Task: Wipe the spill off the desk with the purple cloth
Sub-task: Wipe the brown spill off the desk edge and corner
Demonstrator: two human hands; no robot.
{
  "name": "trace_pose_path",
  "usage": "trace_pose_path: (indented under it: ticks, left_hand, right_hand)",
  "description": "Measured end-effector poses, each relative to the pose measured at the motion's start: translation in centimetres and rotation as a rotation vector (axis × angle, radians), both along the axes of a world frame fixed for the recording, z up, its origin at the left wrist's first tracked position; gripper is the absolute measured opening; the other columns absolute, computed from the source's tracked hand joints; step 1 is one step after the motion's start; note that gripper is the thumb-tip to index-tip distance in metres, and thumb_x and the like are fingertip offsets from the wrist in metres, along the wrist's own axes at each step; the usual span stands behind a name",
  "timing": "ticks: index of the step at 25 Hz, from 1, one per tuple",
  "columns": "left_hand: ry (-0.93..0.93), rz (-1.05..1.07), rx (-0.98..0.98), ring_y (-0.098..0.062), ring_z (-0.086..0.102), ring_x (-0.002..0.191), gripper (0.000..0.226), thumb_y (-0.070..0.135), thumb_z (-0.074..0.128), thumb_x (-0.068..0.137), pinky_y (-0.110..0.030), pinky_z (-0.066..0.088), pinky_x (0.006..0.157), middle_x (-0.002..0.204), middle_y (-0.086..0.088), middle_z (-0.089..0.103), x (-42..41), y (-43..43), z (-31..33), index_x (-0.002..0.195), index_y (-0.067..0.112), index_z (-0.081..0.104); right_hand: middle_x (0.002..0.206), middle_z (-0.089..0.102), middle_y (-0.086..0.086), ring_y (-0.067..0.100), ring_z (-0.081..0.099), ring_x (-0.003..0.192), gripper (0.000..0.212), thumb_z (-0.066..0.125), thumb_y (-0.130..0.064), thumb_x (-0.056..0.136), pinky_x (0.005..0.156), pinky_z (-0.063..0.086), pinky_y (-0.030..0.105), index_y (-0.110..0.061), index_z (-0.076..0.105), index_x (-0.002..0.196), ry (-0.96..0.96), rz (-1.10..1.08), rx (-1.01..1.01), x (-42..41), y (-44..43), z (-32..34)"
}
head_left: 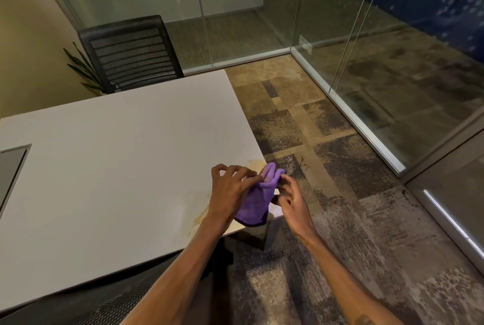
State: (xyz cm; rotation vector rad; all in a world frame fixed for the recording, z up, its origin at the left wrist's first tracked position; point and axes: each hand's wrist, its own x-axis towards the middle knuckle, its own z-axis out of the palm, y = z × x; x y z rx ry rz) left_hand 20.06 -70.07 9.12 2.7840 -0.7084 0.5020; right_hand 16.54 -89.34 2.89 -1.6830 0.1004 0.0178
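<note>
The purple cloth (258,197) is hanging bunched over the near right corner of the white desk (117,167), partly draping past its edge. The left hand (230,193) is pinching the cloth's upper part between thumb and fingertips, the other fingers curling loosely. The right hand (290,201) is sitting just right of the cloth with fingers half spread and loosely bent, fingertips touching its edge. A brownish spill (255,166) is smearing the desk beside the cloth, with more streaks nearer. A black mesh chair (131,54) is standing at the far side
</note>
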Motion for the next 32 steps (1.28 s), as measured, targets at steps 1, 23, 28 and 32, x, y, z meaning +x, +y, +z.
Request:
trace_pose_path:
  ticks: [1, 23, 28, 32]
  left_hand:
    - [-0.043, -0.025, 0.012, -0.029, 0.071, 0.097, 0.041, 0.022, 0.092, 0.07, -0.049, 0.052, 0.083, 0.107, 0.004, 0.076, 0.0, 0.1, 0.2, 0.106, 0.035, 0.077]
    - [0.472, 0.216, -0.91, 0.0, 0.068, 0.085, 0.036, 0.029, 0.085, 0.081, -0.008, 0.054, 0.068, 0.105, 0.026, 0.063, -1.4, 0.3, -2.3, 0.103, 0.047, 0.063]
    - [0.551, 0.309, -0.954, -0.01, 0.069, 0.08, 0.037, 0.033, 0.09, 0.073, -0.011, 0.054, 0.065, 0.097, 0.018, 0.069, 3.2, 1.7, -4.8, 0.102, 0.03, 0.067]
    - [0.646, 0.407, -0.908, -0.025, 0.071, 0.09, 0.047, 0.026, 0.09, 0.074, -0.014, 0.05, 0.068, 0.112, -0.002, 0.068, 7.6, 3.2, -8.4, 0.115, 0.017, 0.068]
  right_hand:
    - [0.144, 0.054, 0.002, 0.008, 0.06, 0.121, 0.058, 0.05, -0.001, 0.099, 0.096, 0.054, 0.028, -0.035, 0.041, 0.145, -0.026, 0.003, -0.085, 0.5, 0.0, 0.3]
    - [0.113, 0.04, -0.006, 0.015, 0.055, 0.084, 0.014, 0.071, -0.01, 0.082, 0.056, 0.042, 0.019, -0.021, 0.067, 0.089, -0.149, -0.441, -0.782, 4.3, -1.3, 2.6]
    - [0.112, 0.043, 0.001, 0.016, 0.051, 0.073, 0.009, 0.063, -0.01, 0.086, 0.051, 0.036, 0.022, -0.017, 0.063, 0.083, -0.1, -0.314, -0.867, 9.2, -1.1, 1.0]
    - [0.11, 0.042, 0.002, 0.014, 0.048, 0.068, 0.011, 0.06, -0.006, 0.088, 0.055, 0.037, 0.024, -0.013, 0.062, 0.08, -0.058, -0.243, -0.851, 13.6, 0.9, -3.4]
